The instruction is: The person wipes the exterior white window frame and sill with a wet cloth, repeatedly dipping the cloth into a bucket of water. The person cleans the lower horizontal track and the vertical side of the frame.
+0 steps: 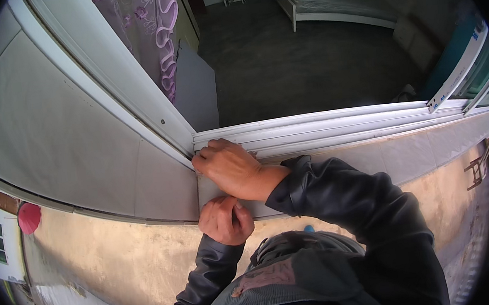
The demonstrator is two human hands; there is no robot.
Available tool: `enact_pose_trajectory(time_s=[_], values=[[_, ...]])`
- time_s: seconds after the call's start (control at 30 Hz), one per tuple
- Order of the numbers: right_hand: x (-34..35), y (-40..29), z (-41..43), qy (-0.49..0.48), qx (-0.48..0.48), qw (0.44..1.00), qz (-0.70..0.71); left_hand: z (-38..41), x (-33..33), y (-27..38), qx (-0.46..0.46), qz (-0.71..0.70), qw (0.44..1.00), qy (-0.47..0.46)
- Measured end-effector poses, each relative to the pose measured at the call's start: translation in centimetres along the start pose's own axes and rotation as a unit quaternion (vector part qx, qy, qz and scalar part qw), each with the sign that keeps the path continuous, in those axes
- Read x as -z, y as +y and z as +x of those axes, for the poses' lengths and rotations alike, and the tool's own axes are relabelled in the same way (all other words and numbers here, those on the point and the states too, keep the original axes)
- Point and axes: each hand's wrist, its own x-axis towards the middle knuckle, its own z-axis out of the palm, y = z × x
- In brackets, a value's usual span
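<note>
My right hand (233, 167) is bent over the lower left corner of a white sliding-window frame, its fingers curled down at the bottom track (335, 127). Its palm faces away from me, so whatever it may hold is hidden. Close below it, my left hand (226, 221) is curled at the outer edge of the grey tiled sill (343, 167). Thumb and forefinger are bent together there, and I cannot tell whether something is between them. Rising from the same corner is the white side jamb (132, 88) of the frame.
Inside lie a dark floor (307, 67), a bed (336, 2) and a purple ruffled curtain (166, 41). A sliding sash (461, 67) stands at the right. Grey tiles (71, 138) line the left reveal. Far below outside are a red umbrella (29, 218) and paved ground (106, 271).
</note>
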Motion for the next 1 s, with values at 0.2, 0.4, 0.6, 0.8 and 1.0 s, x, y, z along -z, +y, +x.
enact_pose_trajectory(time_s=[0.2,0.4,0.6,0.8,1.0], values=[[3.6,3.5,-1.7,-0.075,-0.011,0.993,0.089,-0.2,0.1,-0.1,-0.002,0.008,1.0,0.005],[8.2,7.0,0.2,0.1,-0.155,0.976,0.114,-0.2,-0.1,-0.1,-0.009,-0.009,1.0,0.017],[4.0,5.9,2.2,-0.034,-0.112,0.985,0.126,-0.3,-0.1,-0.4,-0.001,-0.018,1.0,0.023],[2.8,8.7,2.4,-0.04,-0.076,0.98,0.177,0.0,0.1,-0.1,0.0,-0.036,0.999,0.014],[2.6,7.0,5.0,-0.175,-0.105,0.979,0.021,0.1,0.3,0.0,0.001,-0.035,0.999,0.008]])
